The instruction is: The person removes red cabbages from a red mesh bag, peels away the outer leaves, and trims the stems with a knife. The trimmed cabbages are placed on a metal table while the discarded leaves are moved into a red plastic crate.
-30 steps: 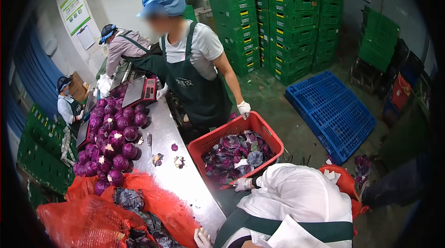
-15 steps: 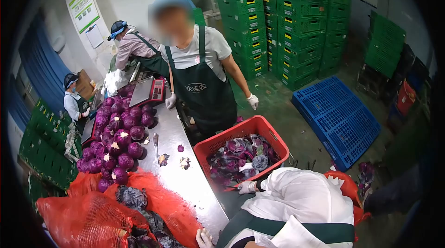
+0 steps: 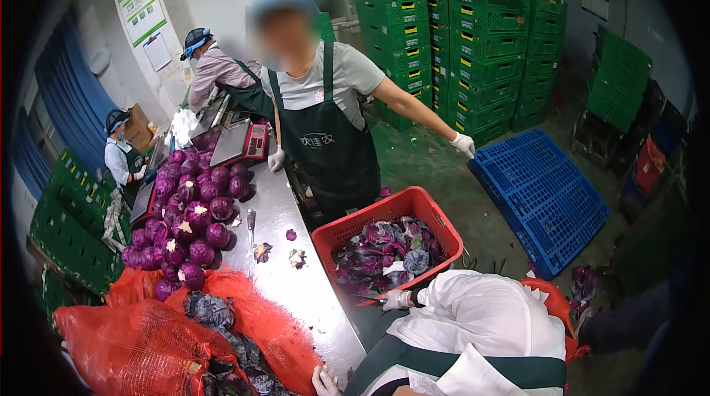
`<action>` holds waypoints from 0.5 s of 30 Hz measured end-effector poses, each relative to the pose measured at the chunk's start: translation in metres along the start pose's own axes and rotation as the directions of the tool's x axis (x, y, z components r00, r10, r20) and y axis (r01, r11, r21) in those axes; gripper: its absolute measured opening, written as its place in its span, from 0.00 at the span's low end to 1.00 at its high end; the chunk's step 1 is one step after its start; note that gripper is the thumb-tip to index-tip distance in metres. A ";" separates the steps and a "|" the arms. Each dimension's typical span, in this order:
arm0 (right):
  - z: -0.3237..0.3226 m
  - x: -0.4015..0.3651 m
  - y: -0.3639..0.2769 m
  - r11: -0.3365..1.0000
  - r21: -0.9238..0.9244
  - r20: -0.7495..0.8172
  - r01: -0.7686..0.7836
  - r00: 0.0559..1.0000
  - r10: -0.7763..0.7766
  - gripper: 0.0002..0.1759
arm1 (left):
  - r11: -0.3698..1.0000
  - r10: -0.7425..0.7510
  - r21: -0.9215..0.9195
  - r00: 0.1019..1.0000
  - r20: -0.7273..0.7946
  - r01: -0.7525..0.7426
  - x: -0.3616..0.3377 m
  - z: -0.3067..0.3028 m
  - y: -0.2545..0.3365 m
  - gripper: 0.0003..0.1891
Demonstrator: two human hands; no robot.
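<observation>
My left hand (image 3: pixel 325 380), in a white glove, is at the bottom edge of the view. Its fingers are curled at the border of a red mesh bag (image 3: pixel 140 337), which is drawn out toward them; part of the hand is cut off. Dark outer leaves (image 3: pixel 211 311) lie in the bag's opening. My right hand (image 3: pixel 397 300), also gloved, is closed around what looks like a knife (image 3: pixel 367 300), beside the near side of a red crate (image 3: pixel 347 227). Loose purple cabbage leaves (image 3: pixel 381 244) fill much of that crate.
Purple cabbages (image 3: pixel 188 211) are heaped on the steel table (image 3: pixel 318 307), near a scale (image 3: pixel 255 142), another knife (image 3: pixel 251 229) and leaf scraps. Across the table stands a co-worker (image 3: pixel 325 122); two others work farther back. Green crates (image 3: pixel 484 48) and a blue pallet (image 3: pixel 543 200) stand behind.
The co-worker across the table has swung an arm out and up toward the blue pallet. The view has shifted slightly. My hands stay in about the same places.
</observation>
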State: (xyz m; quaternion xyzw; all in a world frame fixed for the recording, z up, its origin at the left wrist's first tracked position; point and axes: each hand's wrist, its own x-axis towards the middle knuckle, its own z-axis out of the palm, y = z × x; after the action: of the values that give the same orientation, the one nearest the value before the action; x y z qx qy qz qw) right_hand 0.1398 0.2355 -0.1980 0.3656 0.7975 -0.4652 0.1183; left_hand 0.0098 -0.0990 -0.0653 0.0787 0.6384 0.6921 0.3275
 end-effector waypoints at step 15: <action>0.001 0.004 0.005 1.000 -0.014 -0.019 0.027 0.999 -0.027 0.23 | 0.998 -0.040 -0.046 0.998 -0.058 0.037 -0.002 0.007 0.003 0.24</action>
State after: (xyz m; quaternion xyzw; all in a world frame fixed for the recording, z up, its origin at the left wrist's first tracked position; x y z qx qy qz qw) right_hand 0.1405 0.2379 -0.2037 0.3584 0.8067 -0.4576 0.1070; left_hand 0.0138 -0.0944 -0.0612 0.0388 0.6335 0.7017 0.3237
